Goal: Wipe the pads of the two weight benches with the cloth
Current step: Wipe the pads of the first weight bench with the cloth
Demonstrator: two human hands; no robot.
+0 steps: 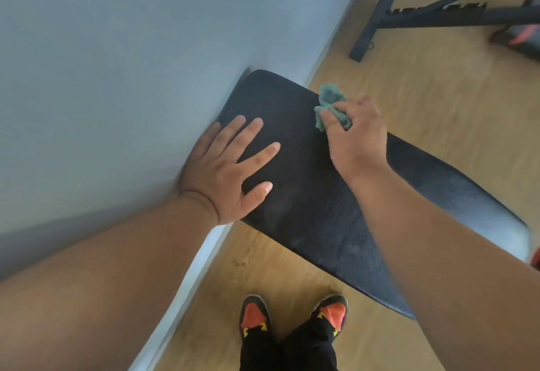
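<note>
A long black bench pad (309, 204) runs from the wall at upper left down to the right edge of the view. My left hand (230, 166) lies flat on its upper end with the fingers spread and straight. My right hand (355, 134) grips a bunched teal cloth (330, 102) at the pad's far edge, near its top corner. Part of the cloth sticks out above my fingers. A second bench (444, 15) with a black frame and red trim stands at the top right; little of its pad shows.
A pale blue wall (131, 64) with a white skirting board fills the left side, right against the pad's top end. Wooden floor (423, 102) lies around both benches. My feet in orange and black shoes (292, 315) stand below the pad.
</note>
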